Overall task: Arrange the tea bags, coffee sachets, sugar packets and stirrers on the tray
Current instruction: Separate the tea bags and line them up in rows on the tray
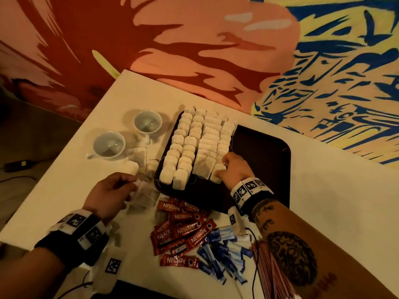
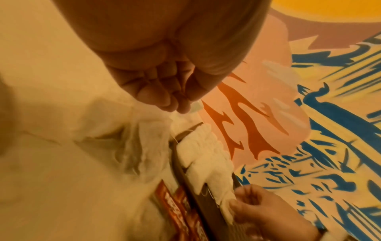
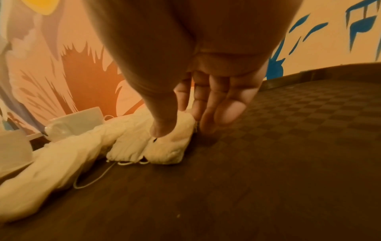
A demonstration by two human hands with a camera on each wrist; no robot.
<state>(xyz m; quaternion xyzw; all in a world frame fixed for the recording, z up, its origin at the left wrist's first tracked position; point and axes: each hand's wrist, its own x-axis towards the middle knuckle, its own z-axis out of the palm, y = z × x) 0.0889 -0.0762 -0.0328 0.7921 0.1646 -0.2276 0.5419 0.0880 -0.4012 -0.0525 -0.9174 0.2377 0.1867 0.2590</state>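
Tea bags filling the left side of the tray

Two white cups [image 1: 127,137] stand at far left; the left hand [image 1: 110,190] pinches a tea-bag string [image 2: 192,101] above loose tea bags [image 1: 141,195] on the surface [image 1: 323,201]. On the dark tray [image 1: 263,152], the right hand [image 1: 234,169] pinches the nearest tea bag [image 3: 169,146] of the rows [image 1: 194,143]; Nescafé sachets [image 1: 181,229], sugar packets [image 1: 224,253] and stirrers [image 1: 269,268] lie nearer.

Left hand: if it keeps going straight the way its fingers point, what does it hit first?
Probably the loose tea bags lying on the table just beyond the left hand, short of the tray. Depth is unclear; its fingertips may already touch one.
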